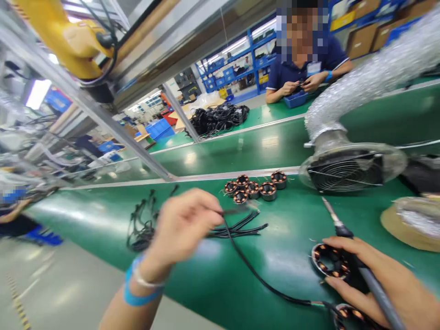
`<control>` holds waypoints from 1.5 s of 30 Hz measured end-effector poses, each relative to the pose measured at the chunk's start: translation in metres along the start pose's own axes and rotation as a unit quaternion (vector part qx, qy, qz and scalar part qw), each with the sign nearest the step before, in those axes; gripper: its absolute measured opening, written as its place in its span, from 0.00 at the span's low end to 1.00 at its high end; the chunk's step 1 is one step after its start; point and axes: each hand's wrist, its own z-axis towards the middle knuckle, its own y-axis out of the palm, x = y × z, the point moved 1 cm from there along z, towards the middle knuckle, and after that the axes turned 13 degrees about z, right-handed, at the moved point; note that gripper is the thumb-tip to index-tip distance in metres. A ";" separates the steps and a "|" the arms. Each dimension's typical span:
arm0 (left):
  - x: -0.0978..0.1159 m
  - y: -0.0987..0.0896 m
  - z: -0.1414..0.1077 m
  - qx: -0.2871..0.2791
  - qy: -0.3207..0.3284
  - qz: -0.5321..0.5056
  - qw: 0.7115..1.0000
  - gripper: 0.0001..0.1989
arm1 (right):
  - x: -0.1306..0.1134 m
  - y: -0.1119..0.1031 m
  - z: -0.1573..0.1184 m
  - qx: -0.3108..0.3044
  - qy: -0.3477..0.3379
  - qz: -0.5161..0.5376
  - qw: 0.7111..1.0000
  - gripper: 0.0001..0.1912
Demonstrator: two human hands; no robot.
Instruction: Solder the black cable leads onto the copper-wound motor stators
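Note:
My left hand (192, 224) is closed in a pinch, blurred by motion, on a black cable (256, 272). This cable runs down to the right, ending in bared wires at a copper-wound motor stator (354, 316) partly cut off at the bottom edge. A dark, smeared strip also juts from the left fingertips; I cannot make out what it is. A soldering iron (374, 286) lies in my right hand (388, 279), its tip pointing up and away. The thumb and a finger of that hand also grip a second stator (330, 261) at the green bench surface.
Several stators (252, 189) are clustered beyond my left hand. Loose black cables (240, 229) lie under it, with more bunched (142, 227) to the left. A fume fan with hose (343, 172) stands at back right. Opposite, a person (305, 68) handles small parts over a blue bin (295, 99).

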 end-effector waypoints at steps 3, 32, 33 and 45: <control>-0.001 0.084 -0.007 -0.274 0.047 0.017 0.960 0.11 | -0.024 -0.008 0.013 -0.024 0.003 0.005 1.000 0.25; -0.005 0.169 -0.019 -0.430 0.043 -0.209 0.877 0.26 | -0.042 0.021 0.040 0.045 0.039 0.185 0.981 0.18; -0.007 0.170 -0.019 -0.436 0.035 -0.221 0.872 0.26 | -0.042 0.022 0.040 0.041 0.039 0.188 0.981 0.19; -0.006 0.169 -0.033 -0.331 0.023 -0.264 0.906 0.17 | -0.057 0.035 0.041 0.076 0.083 0.152 0.982 0.15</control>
